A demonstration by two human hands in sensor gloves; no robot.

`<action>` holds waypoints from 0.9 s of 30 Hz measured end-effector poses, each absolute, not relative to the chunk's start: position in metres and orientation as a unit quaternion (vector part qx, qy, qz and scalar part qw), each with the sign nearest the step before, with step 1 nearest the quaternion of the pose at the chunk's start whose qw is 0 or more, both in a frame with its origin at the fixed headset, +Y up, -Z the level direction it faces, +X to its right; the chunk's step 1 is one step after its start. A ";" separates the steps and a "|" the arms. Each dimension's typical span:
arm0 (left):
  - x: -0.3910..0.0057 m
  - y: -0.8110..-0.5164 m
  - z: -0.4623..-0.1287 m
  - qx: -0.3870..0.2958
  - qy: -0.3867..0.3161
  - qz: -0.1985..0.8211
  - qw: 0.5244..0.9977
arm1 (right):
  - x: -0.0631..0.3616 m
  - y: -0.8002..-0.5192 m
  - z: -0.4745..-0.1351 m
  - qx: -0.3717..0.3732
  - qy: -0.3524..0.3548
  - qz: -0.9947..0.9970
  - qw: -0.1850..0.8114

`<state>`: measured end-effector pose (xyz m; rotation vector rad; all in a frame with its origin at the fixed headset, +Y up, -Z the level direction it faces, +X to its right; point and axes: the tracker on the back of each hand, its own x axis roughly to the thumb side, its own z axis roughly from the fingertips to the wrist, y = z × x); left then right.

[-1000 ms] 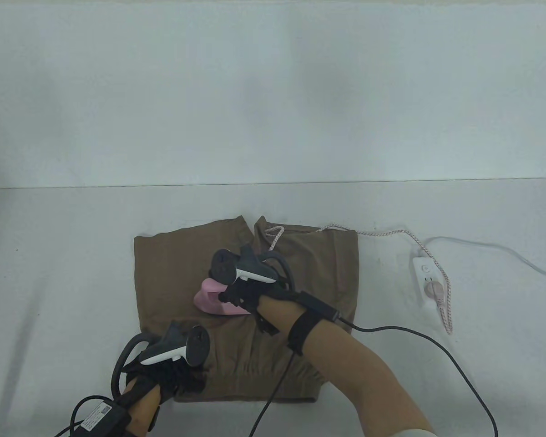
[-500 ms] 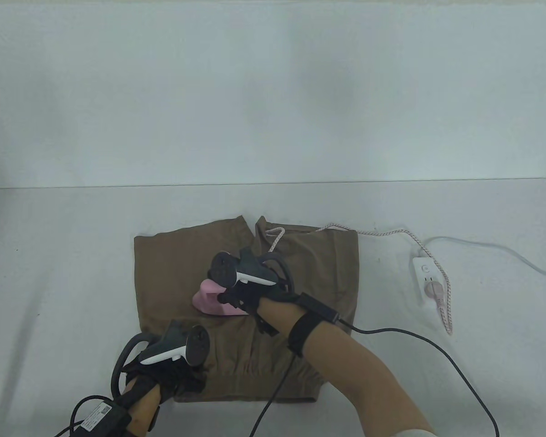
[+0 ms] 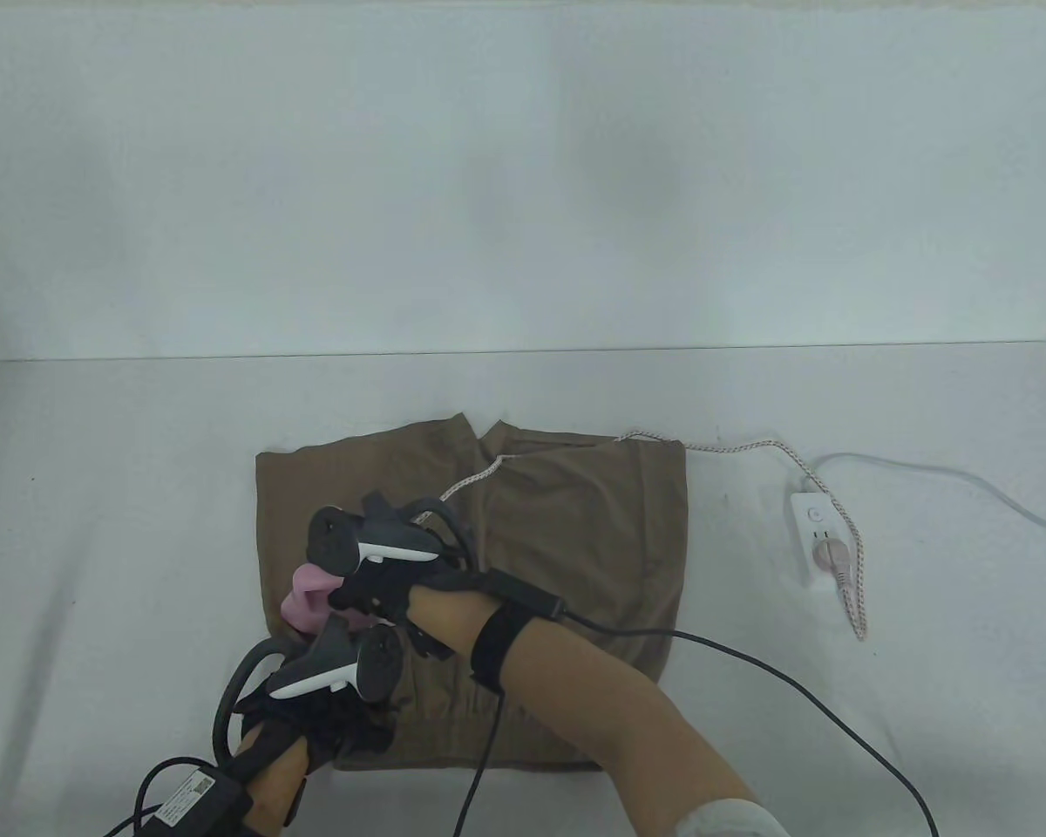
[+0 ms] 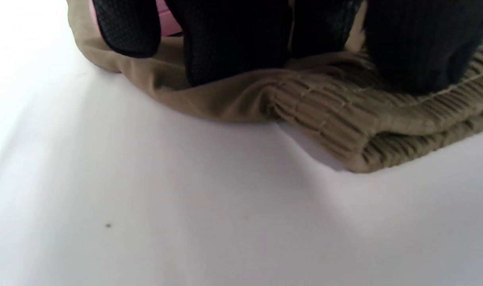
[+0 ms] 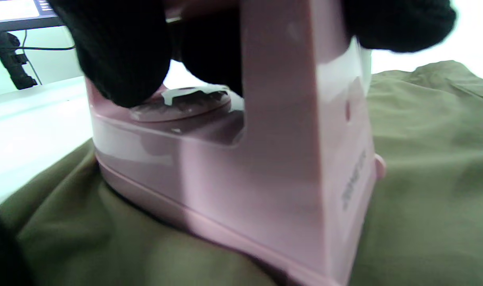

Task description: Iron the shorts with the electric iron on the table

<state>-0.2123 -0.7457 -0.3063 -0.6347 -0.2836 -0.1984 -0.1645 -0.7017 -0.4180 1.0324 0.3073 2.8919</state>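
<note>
Brown shorts (image 3: 567, 523) lie flat on the white table (image 3: 96, 488). My right hand (image 3: 375, 584) grips the handle of a small pink iron (image 3: 307, 595), which sits on the left part of the shorts near their left edge. In the right wrist view the iron (image 5: 241, 167) rests on the fabric (image 5: 424, 178) with my fingers (image 5: 118, 51) around its handle. My left hand (image 3: 331, 715) presses on the near left corner of the shorts. In the left wrist view its fingers (image 4: 233, 35) lie on the cloth beside the ribbed waistband (image 4: 376, 127).
The iron's braided cord (image 3: 732, 446) runs over the shorts to a plug (image 3: 832, 554) in a white power strip (image 3: 815, 532) at the right. A black glove cable (image 3: 819, 697) trails across the table at the lower right.
My right hand has slid the iron left and nearer, from the middle of the shorts to their left edge. The cord has straightened. My left hand has stayed put.
</note>
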 end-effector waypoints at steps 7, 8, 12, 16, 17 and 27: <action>-0.212 -0.746 -0.306 -0.310 -0.139 -0.097 0.935 | -0.166 -0.701 -0.416 0.338 0.104 0.935 0.028; -0.212 -0.746 -0.306 -0.310 -0.139 -0.097 0.935 | -0.164 -0.701 -0.416 0.336 0.105 0.936 0.027; -0.212 -0.746 -0.306 -0.310 -0.139 -0.097 0.935 | -0.151 -0.699 -0.413 0.332 0.100 0.938 0.020; -0.212 -0.746 -0.306 -0.310 -0.139 -0.098 0.935 | -0.131 -0.698 -0.411 0.327 0.104 0.939 0.017; -0.212 -0.746 -0.306 -0.310 -0.139 -0.098 0.935 | -0.124 -0.698 -0.410 0.325 0.104 0.940 0.015; -0.211 -0.746 -0.306 -0.306 -0.140 -0.102 0.936 | -0.068 -0.696 -0.407 0.293 0.108 0.950 0.019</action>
